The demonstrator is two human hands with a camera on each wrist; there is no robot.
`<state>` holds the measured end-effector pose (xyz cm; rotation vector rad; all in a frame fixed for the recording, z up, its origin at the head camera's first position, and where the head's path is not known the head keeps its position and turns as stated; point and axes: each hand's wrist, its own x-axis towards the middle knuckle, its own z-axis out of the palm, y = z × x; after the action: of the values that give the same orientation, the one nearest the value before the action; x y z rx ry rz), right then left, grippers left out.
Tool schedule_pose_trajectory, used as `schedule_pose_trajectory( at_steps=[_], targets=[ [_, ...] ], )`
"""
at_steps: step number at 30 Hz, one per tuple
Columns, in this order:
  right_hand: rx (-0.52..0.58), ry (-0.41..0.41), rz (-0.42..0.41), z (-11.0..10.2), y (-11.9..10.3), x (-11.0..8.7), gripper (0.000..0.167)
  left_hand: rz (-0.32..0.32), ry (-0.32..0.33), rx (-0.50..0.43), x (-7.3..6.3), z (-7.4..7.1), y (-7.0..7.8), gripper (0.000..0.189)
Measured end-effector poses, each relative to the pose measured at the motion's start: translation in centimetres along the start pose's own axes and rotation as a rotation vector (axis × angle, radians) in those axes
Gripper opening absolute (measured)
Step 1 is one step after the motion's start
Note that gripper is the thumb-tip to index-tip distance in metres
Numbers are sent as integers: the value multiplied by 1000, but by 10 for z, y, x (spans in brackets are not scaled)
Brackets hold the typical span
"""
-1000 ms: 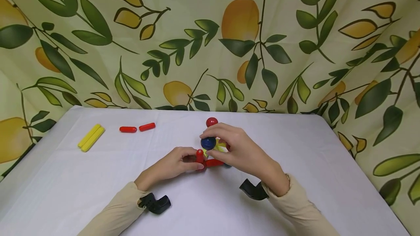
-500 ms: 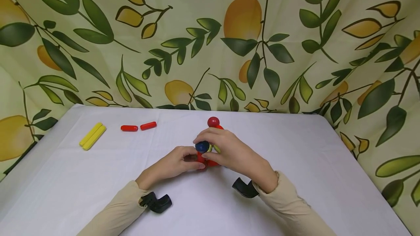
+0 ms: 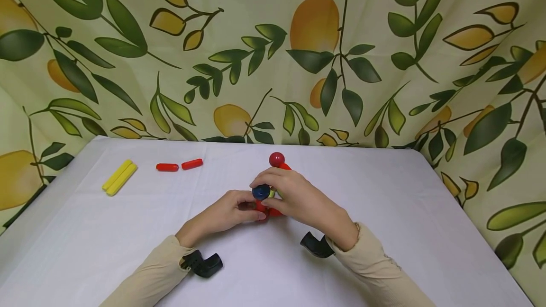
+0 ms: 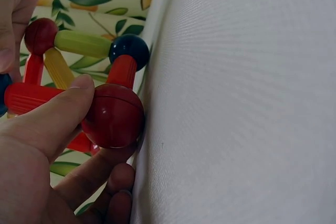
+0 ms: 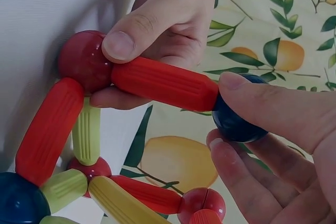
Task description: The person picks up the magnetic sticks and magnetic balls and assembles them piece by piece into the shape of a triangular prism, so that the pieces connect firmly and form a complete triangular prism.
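Right wrist view, left hand (image 5: 173,17) pinching a glossy red ball (image 5: 81,61), right hand (image 3: 300,198) with fingertips clamped on a smooth blue ball (image 5: 236,116), ridged red rod (image 5: 165,84) between, lime-green rods (image 5: 86,137) exposed, largely hidden in head view, ball-and-rod frame (image 5: 97,167) at mid-table.

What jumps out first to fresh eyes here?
Probably the printed backdrop, with its big leaves and orange fruit, filling the head view behind the white table. Then the hands at centre: the right hand holds a dark blue ball at the top of an upright red rod, and the left hand grips the red ball at its foot. Two yellow rods lie at the table's left.
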<state>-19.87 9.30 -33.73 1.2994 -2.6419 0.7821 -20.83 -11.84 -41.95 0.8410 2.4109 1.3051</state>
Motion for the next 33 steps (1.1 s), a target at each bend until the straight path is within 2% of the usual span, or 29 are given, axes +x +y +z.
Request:
schedule_pose_trajectory(
  at_steps=[6,14,18,23,33],
  targets=[
    [-10,-3,8,0,-1,0,34,21,7,-1,0,0,-1,20],
    [-8,-3,16,0,-3,1,34,-6,8,-13,-1,-1,1,15],
    [-5,-5,14,0,-3,2,34,10,10,-16,-1,-1,1,16],
    [20,-32,17,-2,-3,3,32,27,9,-27,0,-1,0,20],
    [86,-107,60,-6,-4,5,33,11,9,-28,1,0,-2,19]
  ],
)
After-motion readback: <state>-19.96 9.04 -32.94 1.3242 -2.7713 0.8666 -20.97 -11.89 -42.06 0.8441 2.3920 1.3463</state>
